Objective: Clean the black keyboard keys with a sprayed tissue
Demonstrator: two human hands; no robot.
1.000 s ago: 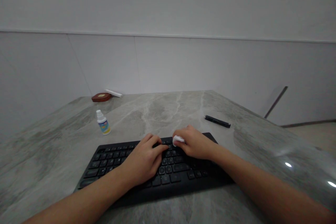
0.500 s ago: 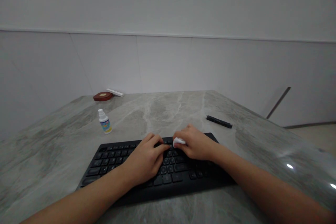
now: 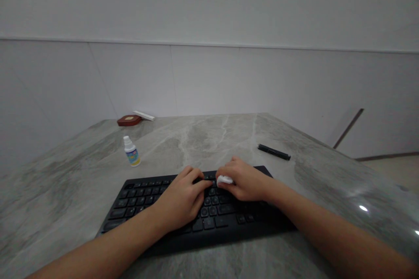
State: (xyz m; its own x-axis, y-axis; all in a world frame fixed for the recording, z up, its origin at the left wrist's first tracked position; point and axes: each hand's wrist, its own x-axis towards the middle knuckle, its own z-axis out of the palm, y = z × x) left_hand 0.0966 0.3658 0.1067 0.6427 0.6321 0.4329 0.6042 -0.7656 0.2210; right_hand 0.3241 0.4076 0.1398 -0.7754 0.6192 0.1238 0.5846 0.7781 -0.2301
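Observation:
A black computer keyboard [image 3: 144, 239] lies flat on the table with both hands over it. My left hand [image 3: 181, 198] rests across its middle, fingers curled at the far edge and thumb laid on the upper keys; it grips the keyboard there. Close by on the right, my right hand [image 3: 244, 181] is closed around a small crumpled white tissue [image 3: 224, 180]. The tissue pokes out between thumb and fingers and appears to touch the upper keys. Under my hands and forearms part of the keys is hidden.
On the grey marbled table [image 3: 203, 139], a small white bottle [image 3: 132, 152] with a coloured label stands left beyond the keyboard. A black pen [image 3: 274, 151] lies to the right. At the back left are a reddish-brown case [image 3: 129, 120] and a flat white object [image 3: 144, 116]. A wall [image 3: 209, 78] rises behind.
The right hand with the tissue has shifted very slightly toward me over the keys. The left hand stays in place on the keyboard.

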